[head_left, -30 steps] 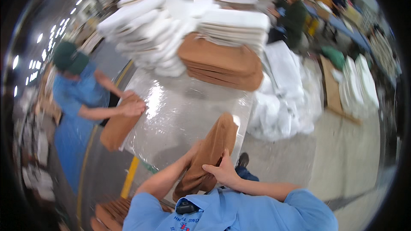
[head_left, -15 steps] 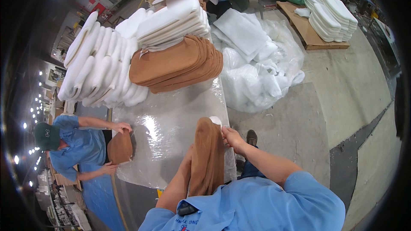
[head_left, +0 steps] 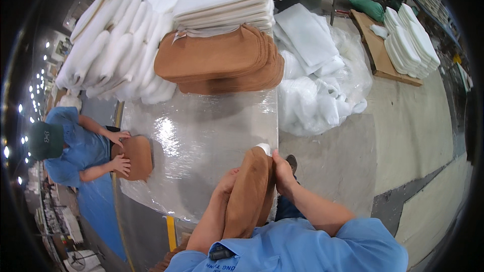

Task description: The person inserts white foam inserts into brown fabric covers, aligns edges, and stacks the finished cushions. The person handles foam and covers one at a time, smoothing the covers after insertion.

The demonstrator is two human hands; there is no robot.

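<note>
Brown cover (head_left: 248,191) is in front of the person's blue shirt (head_left: 312,247), over the near edge of the bench (head_left: 212,121), long and upright with its top leaning slightly right. A white end (head_left: 264,147) pokes out at its top.

Change 1: a second ago the right hand (head_left: 284,171) pressed its thumb on the lower brown face; now it is up by the white end, thumb along the cover's right edge. Fingers there appear clamped on that edge, though their tips are partly hidden.

Change 2: less white shows at the tip than half a second ago. Could be cloth drawn further over the filling, or just a turn of the piece; cannot separate the two from this view.

Left hand (head_left: 228,184) remains against the cover's left side. Its fingers go out of sight behind the cloth; cannot tell whether they grip or merely brace.

Change 3: across the bench, the co-worker (head_left: 70,131) now has both hands spread on a brown piece (head_left: 139,157), held by its ends half a second ago.

Brown stack (head_left: 217,60) sits at the far end, white stack (head_left: 227,0) behind it.

Judgement: work on the cover seems concentrated at its tip, with the filling mostly enclosed and the edge there not yet settled
</note>
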